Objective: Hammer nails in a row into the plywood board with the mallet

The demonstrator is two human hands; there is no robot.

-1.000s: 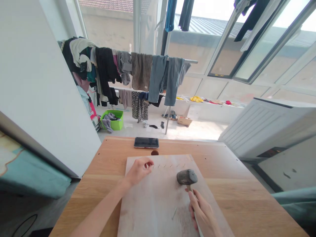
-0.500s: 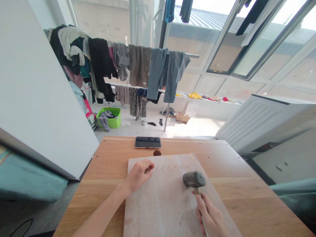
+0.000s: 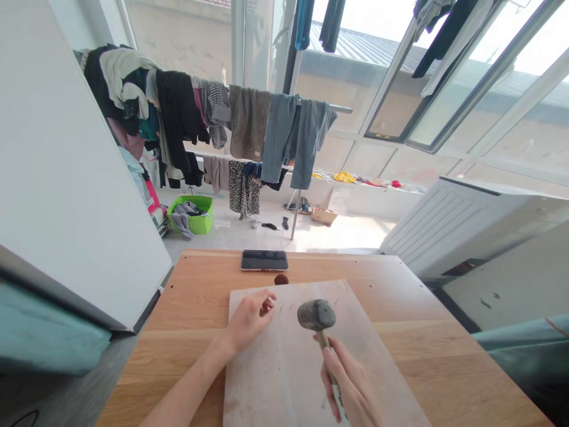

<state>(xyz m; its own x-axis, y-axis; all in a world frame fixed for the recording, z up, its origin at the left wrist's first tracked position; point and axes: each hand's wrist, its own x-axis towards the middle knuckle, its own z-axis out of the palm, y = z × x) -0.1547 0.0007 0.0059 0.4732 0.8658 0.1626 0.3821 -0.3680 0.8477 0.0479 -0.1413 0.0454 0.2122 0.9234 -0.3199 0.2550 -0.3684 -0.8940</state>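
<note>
A pale wooden board (image 3: 284, 373) lies on a wooden table (image 3: 427, 350). My left hand (image 3: 249, 317) rests on the board's upper left, fingers pinched together on something small I cannot make out, beside a row of nails (image 3: 287, 307) standing in the board. My right hand (image 3: 351, 391) is closed around the handle of a grey-headed mallet (image 3: 316, 315). The mallet head hangs above the board, just right of my left hand's fingertips.
A black phone (image 3: 264, 260) lies at the table's far edge, with a small brown round thing (image 3: 281, 279) just in front of it. Beyond stand a laundry rack (image 3: 249, 127) full of clothes, a green basket (image 3: 192, 215) and a white radiator (image 3: 462, 231).
My right hand has swung the mallet head to the left, toward my left hand's fingers. The loose nail lying lower on the board is now hidden. My left hand has hardly moved.
</note>
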